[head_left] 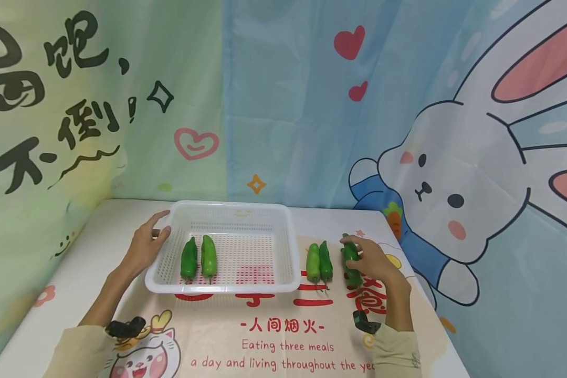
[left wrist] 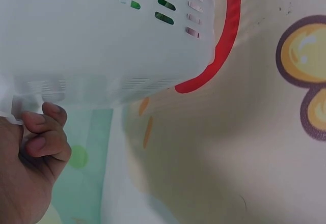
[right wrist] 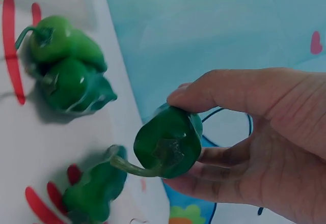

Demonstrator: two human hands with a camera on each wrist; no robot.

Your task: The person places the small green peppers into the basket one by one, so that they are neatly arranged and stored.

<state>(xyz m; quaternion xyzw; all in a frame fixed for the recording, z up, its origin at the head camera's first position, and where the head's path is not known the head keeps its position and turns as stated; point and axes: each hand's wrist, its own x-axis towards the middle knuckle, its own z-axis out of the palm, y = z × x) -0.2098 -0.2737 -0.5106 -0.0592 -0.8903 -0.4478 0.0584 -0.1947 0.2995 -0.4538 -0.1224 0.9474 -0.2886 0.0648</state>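
My left hand [head_left: 145, 242] grips the left rim of a white perforated plastic basket [head_left: 227, 289]; in the left wrist view its fingers [left wrist: 48, 137] curl at the basket's edge. Two green peppers [head_left: 189, 260] lie side by side in the basket's left half. To the right, my right hand [head_left: 373, 260] pinches a green pepper [right wrist: 168, 142] between thumb and fingers, its stem towards the right wrist camera. Another green pepper [right wrist: 97, 191] lies on the table below it. Two more peppers [head_left: 319, 262] lie together between the basket and my right hand.
A printed mat [head_left: 283, 320] with red lettering and a cartoon cat covers part of the white table [head_left: 42, 325]. Behind the table hangs a curtain [head_left: 283, 105] with a rabbit and hearts. Dark bands with wrist cameras [head_left: 125, 328] sit at both sleeves.
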